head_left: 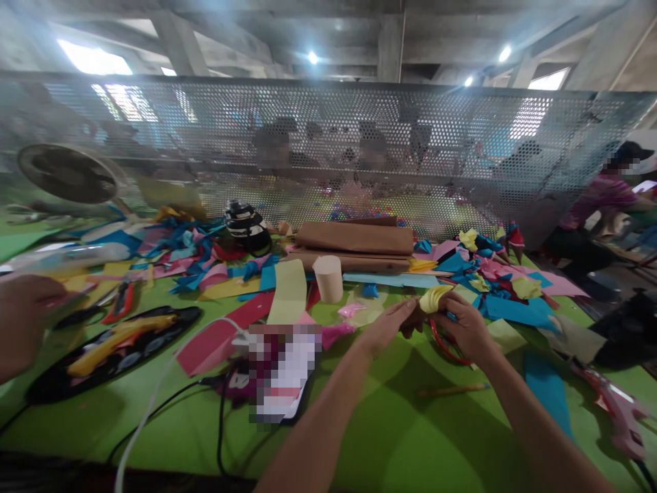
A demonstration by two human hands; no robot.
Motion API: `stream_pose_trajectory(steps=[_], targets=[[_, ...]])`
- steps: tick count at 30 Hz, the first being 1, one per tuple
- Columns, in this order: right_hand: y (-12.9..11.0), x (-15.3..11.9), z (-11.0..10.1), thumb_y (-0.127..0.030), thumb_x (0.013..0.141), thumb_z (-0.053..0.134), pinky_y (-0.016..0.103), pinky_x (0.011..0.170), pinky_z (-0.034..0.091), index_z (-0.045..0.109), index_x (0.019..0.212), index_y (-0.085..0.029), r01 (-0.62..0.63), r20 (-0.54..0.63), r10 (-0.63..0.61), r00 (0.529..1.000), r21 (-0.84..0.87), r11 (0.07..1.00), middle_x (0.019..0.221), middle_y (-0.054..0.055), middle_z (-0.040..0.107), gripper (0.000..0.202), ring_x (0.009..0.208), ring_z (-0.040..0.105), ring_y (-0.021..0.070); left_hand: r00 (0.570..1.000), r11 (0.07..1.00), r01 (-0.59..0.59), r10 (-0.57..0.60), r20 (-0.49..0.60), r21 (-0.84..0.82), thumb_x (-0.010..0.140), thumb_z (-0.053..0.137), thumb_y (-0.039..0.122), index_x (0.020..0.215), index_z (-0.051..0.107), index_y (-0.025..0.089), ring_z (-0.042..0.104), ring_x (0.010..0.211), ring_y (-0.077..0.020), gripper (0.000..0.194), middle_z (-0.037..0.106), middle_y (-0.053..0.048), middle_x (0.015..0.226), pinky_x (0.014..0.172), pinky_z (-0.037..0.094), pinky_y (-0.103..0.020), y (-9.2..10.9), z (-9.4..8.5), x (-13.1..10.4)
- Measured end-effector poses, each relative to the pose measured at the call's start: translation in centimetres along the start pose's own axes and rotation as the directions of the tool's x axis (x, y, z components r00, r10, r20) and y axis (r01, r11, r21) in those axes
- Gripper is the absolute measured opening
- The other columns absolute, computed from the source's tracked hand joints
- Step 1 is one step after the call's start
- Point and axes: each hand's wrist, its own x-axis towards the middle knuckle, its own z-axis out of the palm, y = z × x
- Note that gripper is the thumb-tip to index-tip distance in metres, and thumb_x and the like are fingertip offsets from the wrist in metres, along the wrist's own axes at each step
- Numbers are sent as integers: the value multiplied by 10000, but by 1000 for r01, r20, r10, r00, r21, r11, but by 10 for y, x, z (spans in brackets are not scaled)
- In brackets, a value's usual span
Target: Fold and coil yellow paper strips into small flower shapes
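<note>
- Your two hands meet over the green table (400,438), right of centre and towards the far side; the left hand (387,325) and right hand (465,327) both close on a small curled yellow paper piece (432,298).
- The left fingers are pressed together in a pinch at the near-left end of the curl. The right fingers wrap its other side from the right, thumb on top. Neither hand is spread.
- The yellow piece is lifted just above the table, with a red pair of scissors (445,344) lying under your right hand, apparently untouched.
- By the look of it, you are midway through shaping or rolling the strip. The curl is formed but not fixed, so the step in hand seems to be holding its shape.
- A next move would call for keeping the pinch steady with one hand while the other is freed. Letting go with both would likely let the curl spring open.
- A pink glue gun (616,411) lies near right, well apart from your hands, and a beige paper roll (328,278) stands to the far left of them.
- Loose blue, pink and yellow paper scraps (493,281) crowd the far right.
- Another person's hand (23,322) shows at the left edge, well apart from yours.
</note>
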Motion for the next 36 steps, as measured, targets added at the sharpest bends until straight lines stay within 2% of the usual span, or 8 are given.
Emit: stream_pose_trajectory(steps=[3, 6, 13, 17, 26, 30, 36], targets=[[0, 1, 0, -259, 903, 656, 322, 800, 521, 687, 838, -202, 3, -3, -3, 1000, 10, 1000, 920, 55, 640, 92, 877, 636, 222, 999, 993, -30, 26, 41, 113, 925, 548, 606, 1154, 673, 159, 511, 734, -141, 517, 613, -48, 864, 628, 380, -258, 2, 0, 0], [1, 0, 0, -258, 908, 658, 334, 845, 514, 695, 859, -207, 0, 3, 0, 1000, 22, 1000, 956, 61, 648, 80, 917, 638, 228, 996, 986, -61, 50, 75, 157, 932, 539, 601, 1137, 675, 146, 488, 729, -136, 517, 582, -33, 837, 630, 362, -260, 1, -1, 1], [1, -1, 1, -241, 906, 664, 336, 847, 512, 712, 878, -209, 0, -1, 0, 1000, 15, 1000, 963, 60, 654, 64, 923, 638, 230, 997, 991, -46, 38, 68, 123, 942, 524, 598, 1146, 653, 140, 464, 718, -128, 517, 549, -20, 838, 635, 363, -265, -1, -1, 2], [1, -1, 1, -237, 904, 670, 340, 874, 516, 730, 919, -212, 9, 9, -9, 1000, 29, 1000, 996, 66, 663, 67, 958, 644, 236, 994, 993, -81, 74, 83, 86, 942, 524, 594, 1077, 647, 125, 441, 677, -117, 504, 516, -6, 785, 605, 338, -260, -3, 0, 4], [1, -1, 2, -213, 899, 672, 323, 872, 517, 746, 940, -223, 16, 8, -17, 1000, 31, 999, 994, 54, 668, 85, 946, 646, 223, 994, 997, -71, 68, 85, 28, 923, 546, 605, 994, 628, 130, 398, 645, -105, 487, 480, 6, 753, 589, 311, -255, -4, 1, 5], [0, -1, 1, -217, 906, 670, 324, 886, 518, 746, 962, -227, 14, 4, -14, 1000, 41, 999, 1001, 54, 662, 95, 964, 644, 223, 996, 997, -63, 59, 73, 49, 912, 553, 624, 1013, 640, 134, 424, 667, -114, 507, 508, -5, 773, 606, 330, -259, -3, 1, 4], [-1, 0, 1, -235, 918, 657, 343, 883, 527, 727, 937, -215, 25, 9, -25, 1000, 16, 1000, 1028, 73, 671, 75, 966, 649, 233, 999, 989, -41, 36, 38, 139, 935, 535, 601, 1196, 653, 154, 495, 762, -142, 531, 605, -47, 901, 670, 383, -273, -3, 0, 1]])
